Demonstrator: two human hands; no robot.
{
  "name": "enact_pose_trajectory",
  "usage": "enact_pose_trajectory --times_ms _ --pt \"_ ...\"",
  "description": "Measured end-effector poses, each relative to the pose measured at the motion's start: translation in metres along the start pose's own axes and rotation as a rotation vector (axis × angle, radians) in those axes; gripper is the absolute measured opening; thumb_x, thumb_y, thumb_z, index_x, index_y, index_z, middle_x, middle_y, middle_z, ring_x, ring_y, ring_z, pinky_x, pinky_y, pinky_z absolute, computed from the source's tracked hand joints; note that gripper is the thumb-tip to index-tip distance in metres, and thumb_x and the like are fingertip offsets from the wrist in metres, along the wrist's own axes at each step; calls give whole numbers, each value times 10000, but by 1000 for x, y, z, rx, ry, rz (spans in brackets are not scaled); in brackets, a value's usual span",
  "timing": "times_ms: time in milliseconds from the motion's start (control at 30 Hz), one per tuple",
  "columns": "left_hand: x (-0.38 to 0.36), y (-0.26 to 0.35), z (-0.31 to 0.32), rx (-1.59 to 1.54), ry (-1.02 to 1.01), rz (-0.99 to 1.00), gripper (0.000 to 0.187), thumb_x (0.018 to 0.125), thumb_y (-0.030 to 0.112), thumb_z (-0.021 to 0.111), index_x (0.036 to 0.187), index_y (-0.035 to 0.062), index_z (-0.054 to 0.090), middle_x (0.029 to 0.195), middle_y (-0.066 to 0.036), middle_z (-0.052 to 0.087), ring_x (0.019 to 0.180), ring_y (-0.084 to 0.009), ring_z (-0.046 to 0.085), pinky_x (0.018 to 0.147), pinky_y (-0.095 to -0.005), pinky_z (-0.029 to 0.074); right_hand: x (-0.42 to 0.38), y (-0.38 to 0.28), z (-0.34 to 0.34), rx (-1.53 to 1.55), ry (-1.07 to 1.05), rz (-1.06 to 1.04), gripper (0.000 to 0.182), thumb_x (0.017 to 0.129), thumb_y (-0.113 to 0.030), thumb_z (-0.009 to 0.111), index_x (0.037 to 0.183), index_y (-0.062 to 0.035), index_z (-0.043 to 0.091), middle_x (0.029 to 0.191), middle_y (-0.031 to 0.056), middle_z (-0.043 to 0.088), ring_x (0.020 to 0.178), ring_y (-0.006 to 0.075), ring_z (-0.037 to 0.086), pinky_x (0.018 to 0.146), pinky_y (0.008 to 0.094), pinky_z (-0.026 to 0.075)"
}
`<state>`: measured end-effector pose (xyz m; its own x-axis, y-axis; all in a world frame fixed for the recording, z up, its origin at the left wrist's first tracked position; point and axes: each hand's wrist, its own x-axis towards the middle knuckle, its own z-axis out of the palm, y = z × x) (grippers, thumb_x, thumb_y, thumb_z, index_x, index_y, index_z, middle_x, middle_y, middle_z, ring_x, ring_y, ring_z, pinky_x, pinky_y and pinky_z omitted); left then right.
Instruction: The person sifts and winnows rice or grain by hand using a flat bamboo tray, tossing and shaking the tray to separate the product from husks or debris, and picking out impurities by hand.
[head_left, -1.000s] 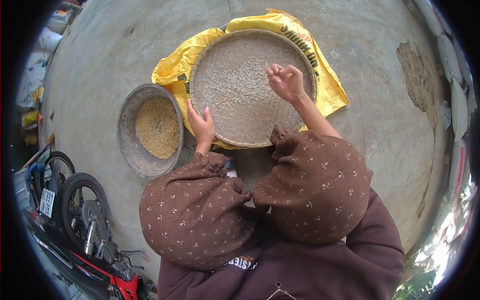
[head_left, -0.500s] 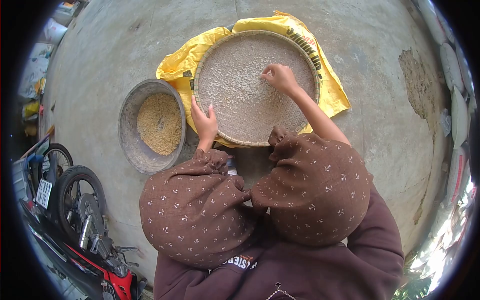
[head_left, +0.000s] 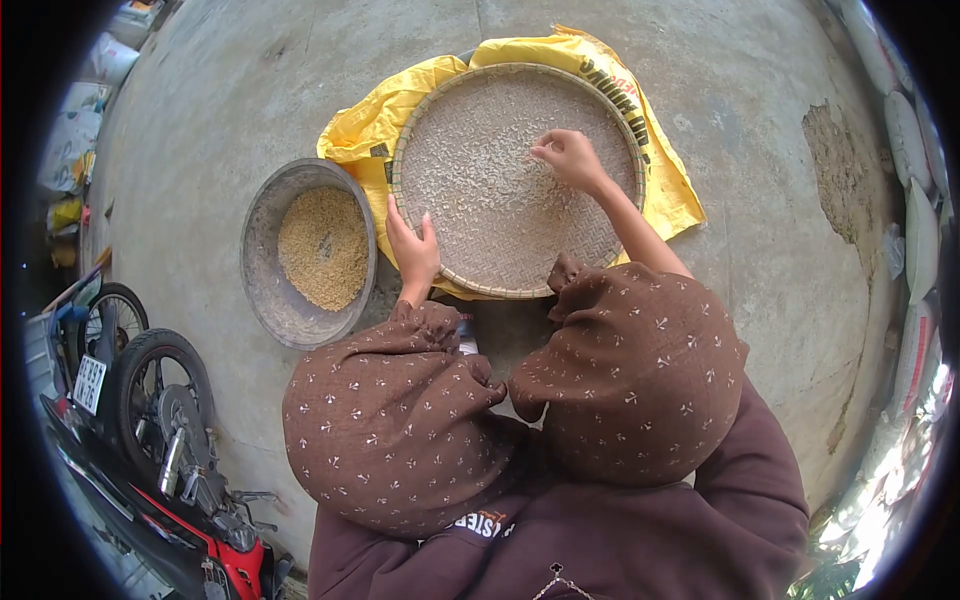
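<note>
— What has changed over the last second?

— The right hand (head_left: 572, 160) was lifted off the grain with its fingers curled upward; now it is down on the round woven bamboo tray (head_left: 517, 180), fingertips bunched together and pinching at the pale rice grains (head_left: 470, 175) near the tray's far right part. Whether a grain sits between the fingertips is too small to tell. Since half a second ago it has barely shifted.

— And the other hand?

— The left hand (head_left: 412, 247) stays where it was, fingers pressed together and laid over the tray's near left rim, gripping it.

— How does the tray look?

— Shallow, tan, with a bound rim and a thin scatter of whitish grains across the weave, denser toward the far half, the near part almost bare. It lies on a crumpled yellow plastic sack (head_left: 385, 115) spread on the grey concrete floor (head_left: 760, 250), the sack showing at the tray's left, far and right edges.

— What lies beside it?

— A round grey metal basin (head_left: 262, 280) just left of the tray, holding a heap of golden unhusked rice (head_left: 322, 247). A red and black motorcycle (head_left: 170, 450) stands at the floor's near left edge.
</note>
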<state>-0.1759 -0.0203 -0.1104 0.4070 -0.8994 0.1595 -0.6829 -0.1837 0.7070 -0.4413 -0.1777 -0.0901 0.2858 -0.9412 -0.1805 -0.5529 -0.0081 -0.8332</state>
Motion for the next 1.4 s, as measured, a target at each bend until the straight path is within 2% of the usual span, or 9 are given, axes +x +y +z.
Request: enact_pose_trajectory --times_ms 567,667,733,767,933,1133,1200,1233,1400 --pt "0 -4 2 6 10 13 677 906 165 595 1450 -34 245 1390 -264 389 1307 -398 375 1097 -449 300 -7 -3 14 -204 122 -119 240 844 -280 705 889 -45 693 777 135 662 773 296 653 718 404 491" --pt "0 -4 2 1 18 22 679 904 167 597 1450 -34 247 1395 -265 387 1308 -399 375 1098 -450 298 -8 13 6 269 20 38 257 865 -280 704 904 -31 649 668 39 583 650 183 588 589 328 460" --pt "0 -3 2 0 17 14 678 904 167 597 1449 -33 248 1395 -265 387 1307 -399 376 1098 -450 298 -16 10 -8 1180 -287 206 251 891 -268 682 905 -36 587 595 -66 434 506 62 390 437 230 305" --pt "-1 -3 2 -1 16 8 677 904 168 596 1449 -32 249 1395 -265 387 1306 -399 378 1097 -450 298 -22 8 -8 1398 -315 169 170 904 -205 599 879 -62 510 598 -63 325 474 55 300 408 223 219" --pt "-1 -3 3 14 31 28 675 905 168 596 1450 -29 249 1381 -262 400 1296 -397 387 1089 -451 306 -36 17 -11 1939 -513 146 97 843 -130 449 756 -91 429 616 -31 330 457 76 294 394 234 236" --pt "-1 1 -1 -7 22 -4 675 908 164 591 1461 0 241 1343 -246 425 1268 -390 409 1073 -454 323 -19 19 -18 1122 -354 284 222 868 -228 575 830 -10 585 577 -15 459 495 103 434 441 231 332" --pt "-1 1 0 5 22 6 673 910 169 589 1461 1 240 1346 -245 422 1273 -388 404 1074 -453 322 -15 10 -5 173 65 -71 254 857 -244 645 923 -1 672 623 45 595 579 157 569 546 291 453" --pt "-1 1 0 3 22 3 673 910 169 589 1461 1 240 1346 -245 422 1273 -388 404 1074 -453 322 -15 3 -8 -82 71 -10 209 845 -251 678 948 -72 710 733 108 671 682 248 651 666 375 504" --pt "-1 0 0 -13 12 -20 669 914 179 586 1460 2 242 1352 -242 422 1277 -385 401 1075 -454 318 -18 -5 1 -318 65 -157 176 843 -276 683 936 -127 690 759 164 670 749 334 659 694 439 505"
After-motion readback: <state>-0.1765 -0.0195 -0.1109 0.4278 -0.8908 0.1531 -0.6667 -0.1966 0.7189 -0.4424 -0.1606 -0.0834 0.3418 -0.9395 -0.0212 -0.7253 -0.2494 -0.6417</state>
